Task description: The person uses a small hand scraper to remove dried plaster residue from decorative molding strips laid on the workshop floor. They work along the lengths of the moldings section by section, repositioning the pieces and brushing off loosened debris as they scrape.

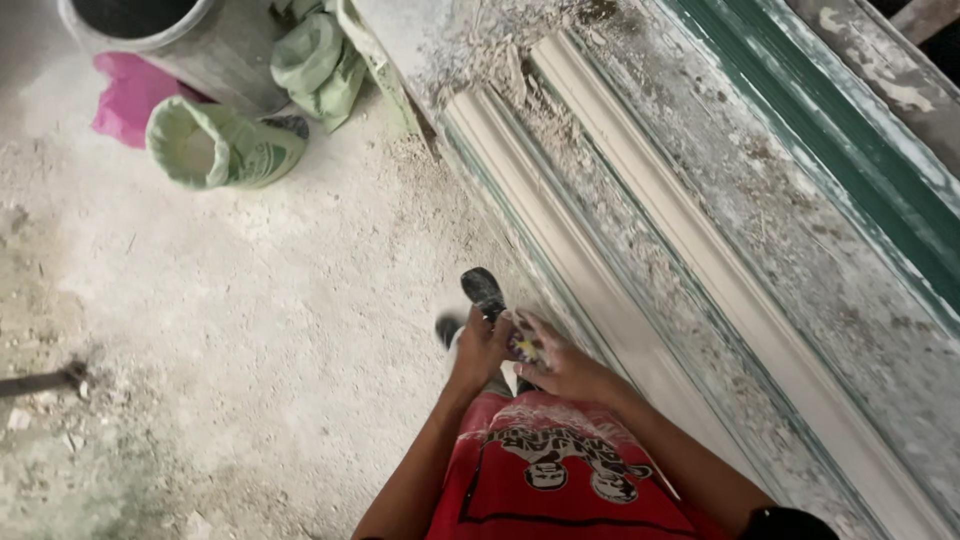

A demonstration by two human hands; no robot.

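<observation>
both hands rub yellow sponge

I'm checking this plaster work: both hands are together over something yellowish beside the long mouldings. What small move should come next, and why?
Probably bring the right hand with the yellowish pad across to the nearest moulding. The left hand meets it there, and the moulding lies close by on the dusty bench.

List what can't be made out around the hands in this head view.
- Small yellowish thing between left hand and right hand: blurred and mostly covered by fingers, so its kind and each hand's grip are unclear.
- Bucket: cut off by the top edge.
- Dark bar: cut off by the left edge.
- Moulding strips: far ends run out of frame.
</observation>
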